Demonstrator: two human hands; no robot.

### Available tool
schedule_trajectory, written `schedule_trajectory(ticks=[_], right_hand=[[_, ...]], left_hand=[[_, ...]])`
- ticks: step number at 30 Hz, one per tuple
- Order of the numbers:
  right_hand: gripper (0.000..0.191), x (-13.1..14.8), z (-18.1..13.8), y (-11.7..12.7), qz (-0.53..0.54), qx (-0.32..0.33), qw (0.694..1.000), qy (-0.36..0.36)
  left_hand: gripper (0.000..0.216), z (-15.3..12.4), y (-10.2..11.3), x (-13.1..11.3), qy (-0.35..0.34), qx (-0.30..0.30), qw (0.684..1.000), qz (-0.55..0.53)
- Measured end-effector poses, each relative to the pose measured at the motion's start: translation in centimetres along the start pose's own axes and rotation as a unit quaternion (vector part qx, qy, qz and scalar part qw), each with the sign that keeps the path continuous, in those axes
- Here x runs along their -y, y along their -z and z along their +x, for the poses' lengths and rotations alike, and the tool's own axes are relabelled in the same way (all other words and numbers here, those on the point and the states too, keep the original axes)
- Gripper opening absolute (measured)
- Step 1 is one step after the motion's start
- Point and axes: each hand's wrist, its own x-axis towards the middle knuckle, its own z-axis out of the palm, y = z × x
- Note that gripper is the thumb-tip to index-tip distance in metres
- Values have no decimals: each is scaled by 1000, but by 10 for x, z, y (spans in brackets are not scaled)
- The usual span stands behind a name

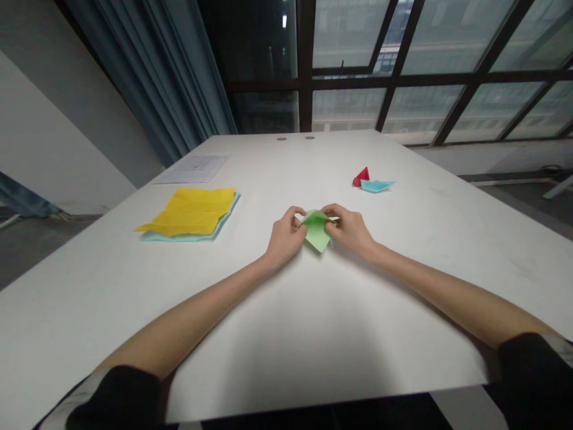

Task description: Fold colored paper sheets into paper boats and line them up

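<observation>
A small piece of folded light-green paper [318,232] is held between my two hands near the middle of the table. My left hand [287,234] pinches its left edge between thumb and fingers. On the opposite side, my right hand [350,229] grips the right edge the same way. The paper's lower corner points toward me, and its upper part is creased and raised. Fingertips behind the paper are partly hidden.
Yellow paper sheets [197,210] lie on pale-blue sheets [226,224] to the left. Behind them is a printed page [193,169]. A folded red paper piece [361,177] and a blue paper boat [377,186] rest at the back right of the white table [286,334].
</observation>
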Motion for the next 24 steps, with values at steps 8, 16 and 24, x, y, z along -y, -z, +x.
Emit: schedule_trajectory(ticks=[8,16,24], right_hand=[[21,-20,7,-1,219,65,970,-82],[30,-29,7,1,330,86,935,-100],[31,-45,2,-6,126,107,986,3]], left_hand=[[25,10,-3,5,186,56,941,-277],[33,13,2,8,205,80,931,-290],[22,7,-2,22,-39,102,990,91]])
